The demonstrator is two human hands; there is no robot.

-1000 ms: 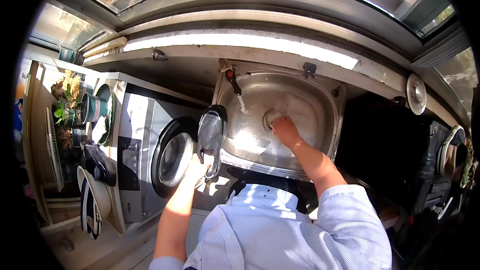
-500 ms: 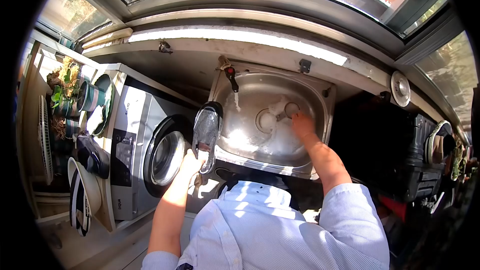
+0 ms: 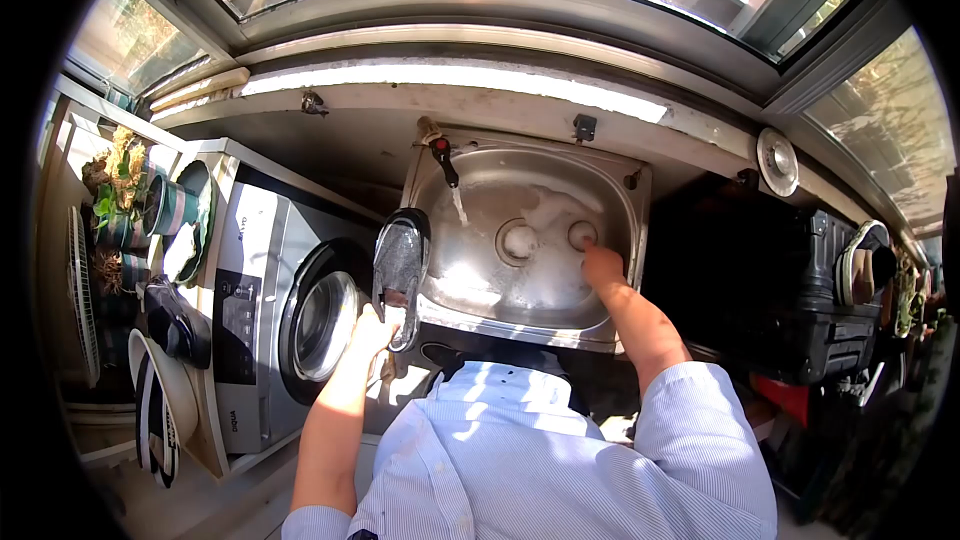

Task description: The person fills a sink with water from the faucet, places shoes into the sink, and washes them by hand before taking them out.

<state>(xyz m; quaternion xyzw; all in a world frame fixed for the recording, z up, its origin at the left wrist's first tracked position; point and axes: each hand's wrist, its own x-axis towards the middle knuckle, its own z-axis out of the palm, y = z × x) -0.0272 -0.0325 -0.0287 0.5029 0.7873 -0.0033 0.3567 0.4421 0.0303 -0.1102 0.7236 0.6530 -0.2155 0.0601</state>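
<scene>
In the head view, my left hand is closed round the heel end of a wet dark grey shoe, held toe up beside the left rim of the steel sink. My right hand reaches into the sink. Its fingertips are closed at the edge of a small round metal piece, which looks like a drain strainer, to the right of the drain. White suds lie around both. Water runs from the tap at the back left of the sink.
Left of the sink stands a washing machine. Beyond it, a shelf holds potted plants, a dark shoe and a white hat-like item. Black cases stand at the right. A windowsill runs behind.
The view has shifted slightly, so most things sit further left. My right hand and the strainer have moved a little right and nearer in the sink. The left hand still holds the shoe.
</scene>
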